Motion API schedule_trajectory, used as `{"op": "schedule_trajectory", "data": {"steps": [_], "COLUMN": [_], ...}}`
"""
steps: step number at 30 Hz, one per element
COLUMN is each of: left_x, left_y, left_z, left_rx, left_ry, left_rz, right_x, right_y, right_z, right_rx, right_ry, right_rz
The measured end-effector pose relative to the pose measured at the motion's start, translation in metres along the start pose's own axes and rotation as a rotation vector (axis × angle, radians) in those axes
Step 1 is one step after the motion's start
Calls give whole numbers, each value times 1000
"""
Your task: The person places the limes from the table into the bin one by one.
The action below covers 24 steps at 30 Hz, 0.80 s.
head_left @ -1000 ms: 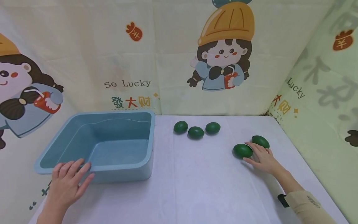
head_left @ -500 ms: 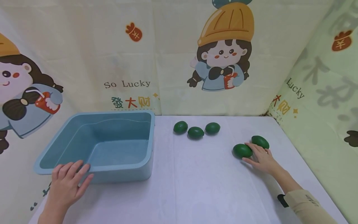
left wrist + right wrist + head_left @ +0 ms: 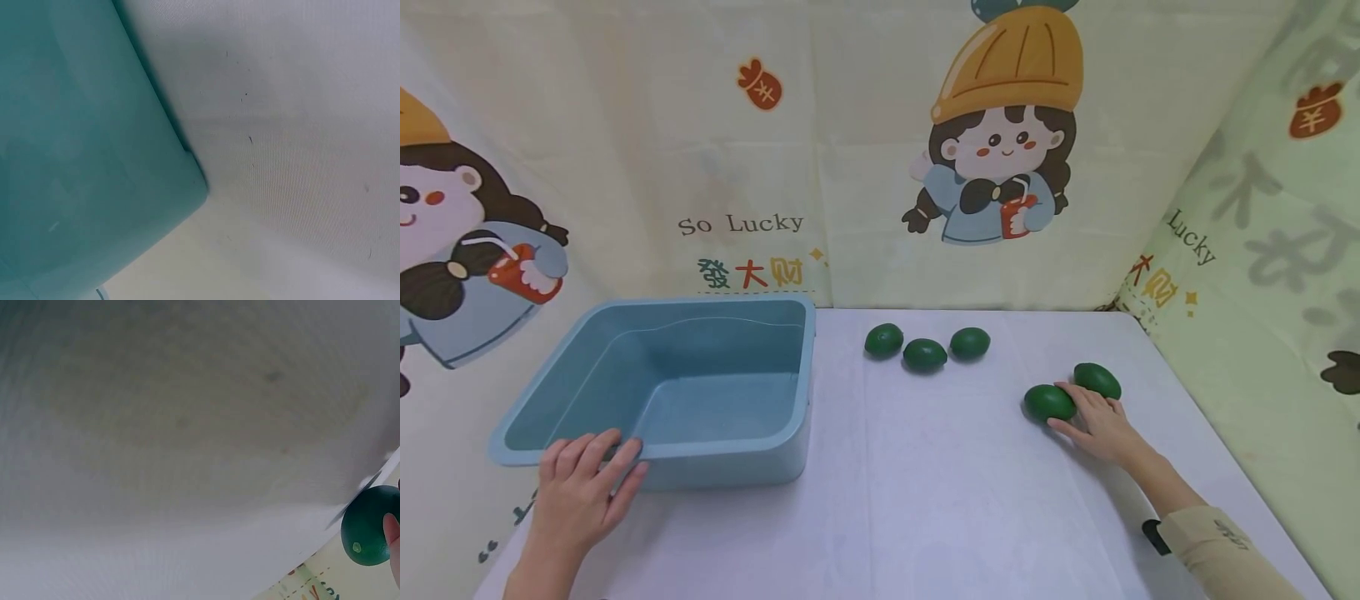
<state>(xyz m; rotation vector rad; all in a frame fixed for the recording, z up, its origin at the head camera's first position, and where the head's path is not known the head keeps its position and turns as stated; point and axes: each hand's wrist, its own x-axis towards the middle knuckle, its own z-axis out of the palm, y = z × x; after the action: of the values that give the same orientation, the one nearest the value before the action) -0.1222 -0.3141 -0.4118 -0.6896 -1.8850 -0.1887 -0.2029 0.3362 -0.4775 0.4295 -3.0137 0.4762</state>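
We see the right hand point(image 3: 1097, 429) with relaxed fingers touching a smooth, probably light, roll-prone lime point(image 3: 1049, 402), best cupped around its middle, left hand point(image 3: 583, 492) flat on the tub point(image 3: 722, 450).

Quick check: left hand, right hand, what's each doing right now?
Left hand: open, fingers resting on the blue tub rim.
Right hand: open, fingers touching a green fruit.

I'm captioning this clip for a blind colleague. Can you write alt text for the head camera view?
A person's right hand touches two green avocados on a white table, while the left hand rests on the near rim of a blue tub. Three more avocados lie behind.
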Motion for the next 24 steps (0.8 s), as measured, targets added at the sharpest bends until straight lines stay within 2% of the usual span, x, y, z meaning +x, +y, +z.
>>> {"op": "schedule_trajectory", "data": {"steps": [12,24], "left_x": [-1,-6], "left_y": [0,-1], "left_z": [0,-1], "left_rx": [6,6], "left_ry": [-14,-54], "left_rz": [-6,-27], "right_x": [1,1], "right_y": [-2,-3], "right_z": [-1,3], "right_rx": [37,45], "right_ry": [-8,33], "right_rz": [-16,-47]}}
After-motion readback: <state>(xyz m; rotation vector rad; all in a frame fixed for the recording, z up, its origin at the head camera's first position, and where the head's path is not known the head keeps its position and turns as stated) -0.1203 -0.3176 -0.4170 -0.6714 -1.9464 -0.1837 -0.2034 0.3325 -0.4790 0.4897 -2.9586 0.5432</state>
